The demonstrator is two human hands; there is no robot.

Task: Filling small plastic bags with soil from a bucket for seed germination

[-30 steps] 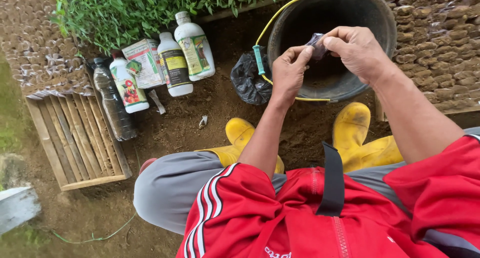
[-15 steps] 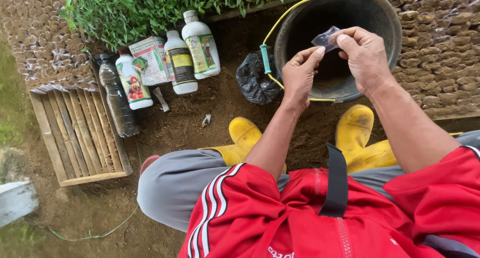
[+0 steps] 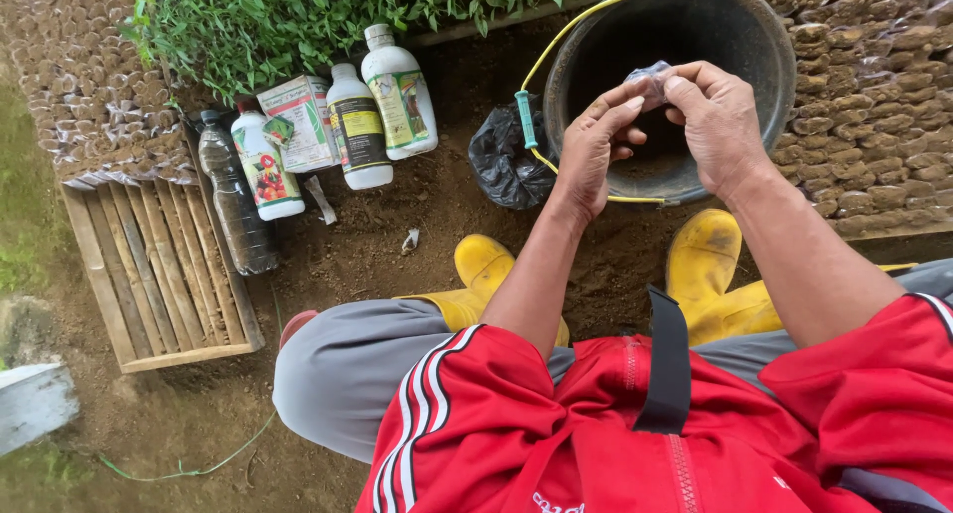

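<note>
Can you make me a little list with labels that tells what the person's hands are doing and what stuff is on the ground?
left hand: fingertips pinch one side of the small packet
right hand: pinches the packet's other side
where: hands held over the black bucket with its yellow handle
beside the bucket: crumpled black plastic bag
bottles: three white bottles and one dark bottle, with a carton among them
left side: wooden slat tray on the soil
feet: yellow boots
behind: green seedlings
</note>
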